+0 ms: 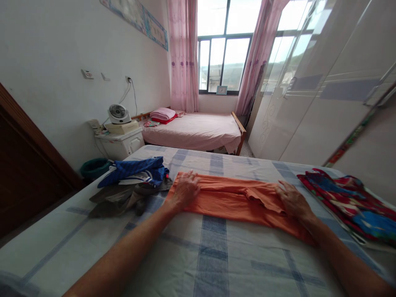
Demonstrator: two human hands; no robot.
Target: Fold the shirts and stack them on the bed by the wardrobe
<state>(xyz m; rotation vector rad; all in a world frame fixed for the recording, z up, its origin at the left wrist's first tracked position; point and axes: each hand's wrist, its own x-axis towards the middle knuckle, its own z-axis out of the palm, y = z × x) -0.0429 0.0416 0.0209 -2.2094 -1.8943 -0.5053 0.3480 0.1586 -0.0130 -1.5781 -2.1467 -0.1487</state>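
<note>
Orange garment [235, 200] lies mid-bed [210, 255], already folded into long strip. I see both hands spread flat on it: left hand [185, 190], right hand [292, 200]. Crosswise folds remain, I judge. Blue clothes pile [136, 171] unfolded at left; patterned cloth [346, 198] flat at right.

Operator body, head view: two forearms and two hands visible, nothing else of the person in frame. Left hand [185, 189]: bare, no glove, no ring or watch seen. Right hand [292, 201]: bare, likewise no jewellery. Both forearms uncovered to frame edge; no sleeve, cuff or strap visible. Fingernails short, unpainted as far as resolution allows.
</note>
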